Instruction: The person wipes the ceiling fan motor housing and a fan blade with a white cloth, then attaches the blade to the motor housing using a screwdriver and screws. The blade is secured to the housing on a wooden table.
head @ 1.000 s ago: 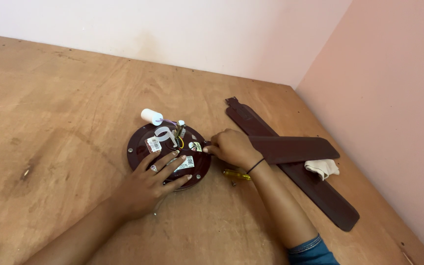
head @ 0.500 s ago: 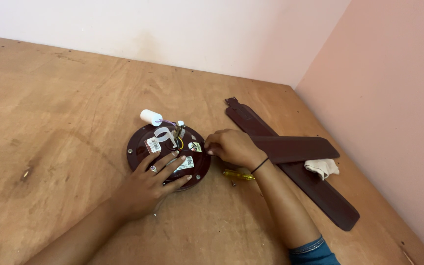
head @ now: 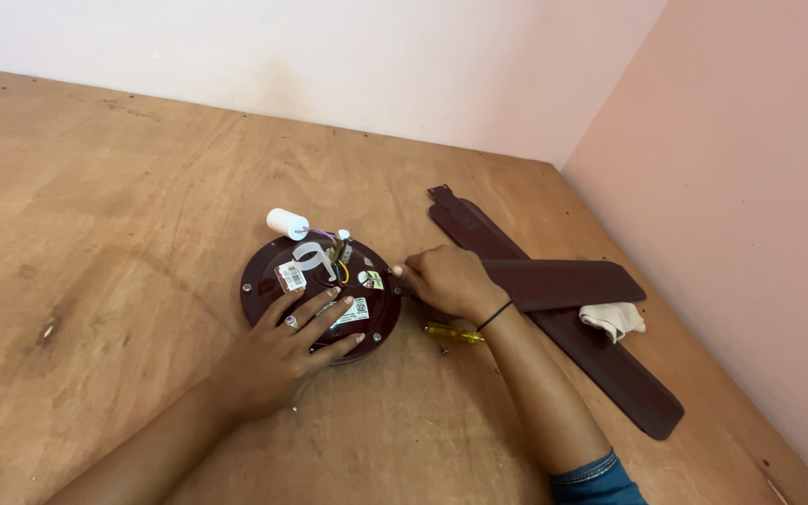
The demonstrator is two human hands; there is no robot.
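While left hand point(head: 278, 351) lies flat, fingers spread, on the dark red fan motor housing point(head: 322, 297) mid-table point(head: 123, 187), right hand point(head: 446, 281) is curled closed at its right rim, grip contents hidden, yellow screwdriver point(head: 454, 333) just beside the wrist.

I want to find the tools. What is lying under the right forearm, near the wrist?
A yellow-handled screwdriver lies on the wooden table beside the right hand. The forearm covers one end, so its tip cannot be seen.

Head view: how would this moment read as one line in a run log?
left hand: flat on fan motor | right hand: at motor's rim | screwdriver, fan blades: on table
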